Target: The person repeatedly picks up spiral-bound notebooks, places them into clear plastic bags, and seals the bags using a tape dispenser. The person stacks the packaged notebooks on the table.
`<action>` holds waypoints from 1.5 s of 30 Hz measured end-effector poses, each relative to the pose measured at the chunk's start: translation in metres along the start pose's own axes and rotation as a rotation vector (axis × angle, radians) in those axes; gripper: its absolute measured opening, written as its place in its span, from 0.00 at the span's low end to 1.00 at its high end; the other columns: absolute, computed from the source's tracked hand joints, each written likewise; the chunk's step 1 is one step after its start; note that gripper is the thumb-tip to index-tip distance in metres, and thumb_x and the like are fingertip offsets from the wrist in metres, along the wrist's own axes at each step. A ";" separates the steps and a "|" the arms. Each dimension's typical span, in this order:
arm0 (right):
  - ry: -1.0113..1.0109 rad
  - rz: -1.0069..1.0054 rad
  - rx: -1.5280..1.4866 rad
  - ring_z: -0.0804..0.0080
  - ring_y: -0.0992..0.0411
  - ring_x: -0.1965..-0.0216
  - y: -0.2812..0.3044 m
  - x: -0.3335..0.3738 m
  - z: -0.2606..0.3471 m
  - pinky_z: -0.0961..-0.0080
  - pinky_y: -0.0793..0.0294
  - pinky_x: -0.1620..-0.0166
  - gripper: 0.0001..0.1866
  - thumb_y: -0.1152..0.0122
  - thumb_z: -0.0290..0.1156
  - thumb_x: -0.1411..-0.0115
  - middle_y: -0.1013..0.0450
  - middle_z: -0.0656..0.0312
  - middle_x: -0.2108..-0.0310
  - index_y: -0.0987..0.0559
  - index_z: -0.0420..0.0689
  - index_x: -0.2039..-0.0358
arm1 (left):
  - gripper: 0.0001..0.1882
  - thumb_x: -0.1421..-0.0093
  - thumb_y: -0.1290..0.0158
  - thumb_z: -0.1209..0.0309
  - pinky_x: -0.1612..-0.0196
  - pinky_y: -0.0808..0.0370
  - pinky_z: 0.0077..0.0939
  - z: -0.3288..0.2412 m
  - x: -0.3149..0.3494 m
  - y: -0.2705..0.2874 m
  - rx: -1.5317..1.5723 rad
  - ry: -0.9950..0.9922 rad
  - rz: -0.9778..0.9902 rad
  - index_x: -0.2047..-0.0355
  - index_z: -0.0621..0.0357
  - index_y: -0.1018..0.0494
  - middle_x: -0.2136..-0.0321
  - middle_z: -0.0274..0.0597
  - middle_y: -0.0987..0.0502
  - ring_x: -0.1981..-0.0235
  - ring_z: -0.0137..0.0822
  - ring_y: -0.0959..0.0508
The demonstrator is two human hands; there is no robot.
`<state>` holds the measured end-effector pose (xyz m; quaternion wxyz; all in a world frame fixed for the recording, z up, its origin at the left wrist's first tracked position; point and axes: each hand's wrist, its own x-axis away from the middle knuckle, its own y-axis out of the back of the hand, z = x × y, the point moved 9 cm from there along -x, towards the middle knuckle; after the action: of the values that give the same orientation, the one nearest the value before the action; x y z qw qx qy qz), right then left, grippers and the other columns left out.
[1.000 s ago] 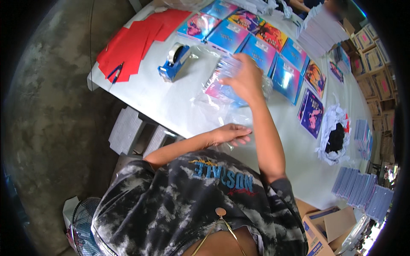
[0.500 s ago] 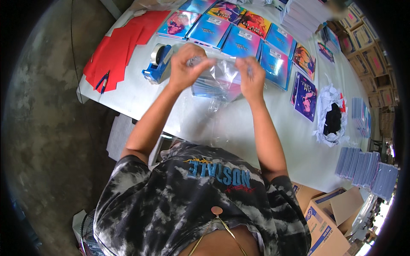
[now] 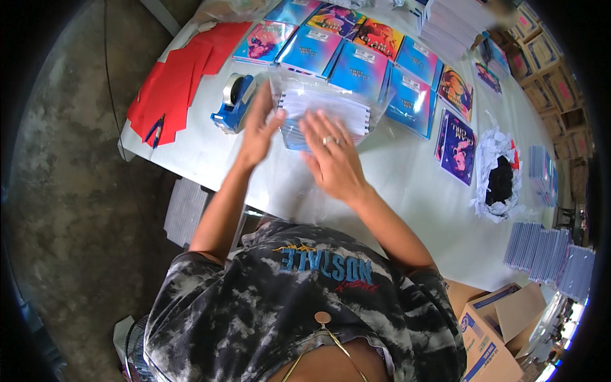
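Note:
A clear plastic bag (image 3: 331,89) holding a stack of thin cases (image 3: 344,114) lies on the white table (image 3: 407,191) in front of me. My left hand (image 3: 259,124) presses flat against the bag's left side, fingers straight. My right hand (image 3: 332,156), with a ring on it, lies flat over the bag's near side, fingers spread. Neither hand closes around anything.
A blue tape dispenser (image 3: 234,102) stands just left of my left hand, beside red sheets (image 3: 178,76). Rows of colourful covers (image 3: 375,57) line the far side. A crumpled white wrapper with a black item (image 3: 499,178) lies right; stacks of cases (image 3: 547,251) and cardboard boxes (image 3: 490,331) lower right.
The bag was lifted in both hands half a second ago; now it rests on the table with both hands laid flat against it.

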<state>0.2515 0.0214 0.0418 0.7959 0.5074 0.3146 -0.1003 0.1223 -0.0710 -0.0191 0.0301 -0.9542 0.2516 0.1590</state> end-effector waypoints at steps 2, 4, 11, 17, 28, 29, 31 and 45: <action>-0.107 0.048 0.135 0.55 0.43 0.40 -0.014 -0.016 -0.026 0.60 0.46 0.40 0.22 0.51 0.35 0.41 0.36 0.49 0.46 0.31 0.38 0.49 | 0.27 0.40 0.49 0.65 0.39 0.46 0.31 -0.002 0.016 -0.012 -0.179 0.076 -0.160 0.43 0.63 0.40 0.44 0.55 0.37 0.39 0.44 0.41; -0.194 0.111 0.195 0.54 0.43 0.40 -0.022 -0.029 -0.051 0.59 0.45 0.41 0.22 0.52 0.35 0.40 0.37 0.48 0.45 0.32 0.36 0.48 | 0.20 0.42 0.47 0.65 0.40 0.45 0.32 -0.017 0.022 -0.016 -0.314 0.036 -0.287 0.50 0.58 0.30 0.49 0.53 0.31 0.41 0.45 0.39; -0.241 -0.670 0.011 0.54 0.37 0.47 0.040 0.008 -0.066 0.60 0.44 0.44 0.26 0.45 0.23 0.48 0.33 0.51 0.51 0.36 0.38 0.46 | 0.13 0.46 0.45 0.65 0.40 0.52 0.43 -0.062 0.024 -0.064 -1.026 -0.343 -0.151 0.59 0.51 0.23 0.51 0.34 0.27 0.45 0.37 0.33; -0.320 -0.238 0.150 0.64 0.34 0.51 0.022 0.021 -0.054 0.67 0.43 0.46 0.17 0.44 0.26 0.48 0.30 0.63 0.57 0.26 0.42 0.55 | 0.18 0.43 0.50 0.66 0.42 0.43 0.43 -0.069 0.012 -0.089 -0.818 -0.329 0.027 0.53 0.60 0.29 0.53 0.47 0.27 0.49 0.45 0.30; -0.175 -0.175 0.167 0.71 0.35 0.49 -0.002 0.013 -0.044 0.69 0.38 0.49 0.16 0.44 0.26 0.48 0.30 0.66 0.54 0.25 0.45 0.56 | 0.11 0.44 0.46 0.70 0.56 0.28 0.25 -0.050 -0.082 -0.088 -0.529 0.049 0.540 0.63 0.61 0.23 0.67 0.47 0.21 0.62 0.37 0.21; -0.208 -0.327 0.089 0.71 0.35 0.48 0.010 0.014 -0.047 0.69 0.37 0.50 0.17 0.44 0.24 0.49 0.30 0.65 0.54 0.25 0.45 0.56 | 0.10 0.45 0.45 0.72 0.56 0.27 0.26 -0.056 -0.074 -0.086 -0.547 -0.024 0.491 0.63 0.61 0.23 0.66 0.46 0.21 0.61 0.37 0.21; -0.290 -0.618 -0.071 0.71 0.36 0.47 0.025 0.024 -0.052 0.69 0.35 0.52 0.19 0.43 0.21 0.52 0.31 0.65 0.53 0.25 0.46 0.56 | 0.10 0.47 0.44 0.76 0.56 0.27 0.27 -0.057 -0.047 -0.080 -0.571 -0.148 0.403 0.63 0.60 0.23 0.65 0.45 0.21 0.61 0.38 0.21; -0.133 -0.496 0.049 0.74 0.28 0.57 0.011 0.031 -0.050 0.76 0.36 0.55 0.07 0.37 0.21 0.57 0.24 0.69 0.68 0.23 0.49 0.79 | 0.19 0.49 0.45 0.74 0.67 0.31 0.27 -0.048 0.001 0.086 -1.081 -0.198 -0.413 0.55 0.62 0.29 0.70 0.47 0.25 0.76 0.38 0.29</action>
<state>0.2609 0.0753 0.0174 0.7536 0.4259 0.3737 -0.3333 0.0950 -0.1527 0.0284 -0.4069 -0.8440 -0.0604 0.3441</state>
